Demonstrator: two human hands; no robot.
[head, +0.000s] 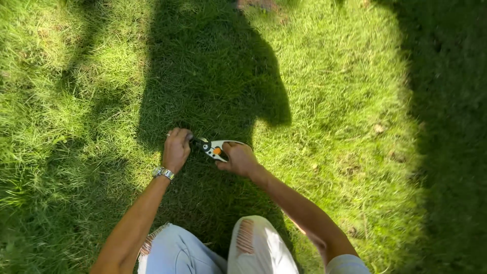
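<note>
I am looking down at the grass point(329, 101). It is green and short, and bright where the sun hits it. A big dark shadow point(213, 76) lies across the grass in front of me, and more shade covers the far right side.

My right hand point(240, 159) is closed around a pair of garden clippers point(215, 148). The handles are light grey with an orange spot near the middle. The short blades point left, toward my other hand. The clippers are low, right over the grass, in the shaded part just in front of my knees.

My left hand point(176, 148) is curled into a loose fist, just beside the tips of the blades. I think its fingers are pinching a bit of grass, but they are turned away and it is dark there, so I cannot tell for sure. There is a ring on one finger and a silver watch point(163, 173) on that wrist.

Both my arms are bare and reach forward. Below them I see my knees in pale blue jeans point(253, 248) with torn spots on them.
</note>
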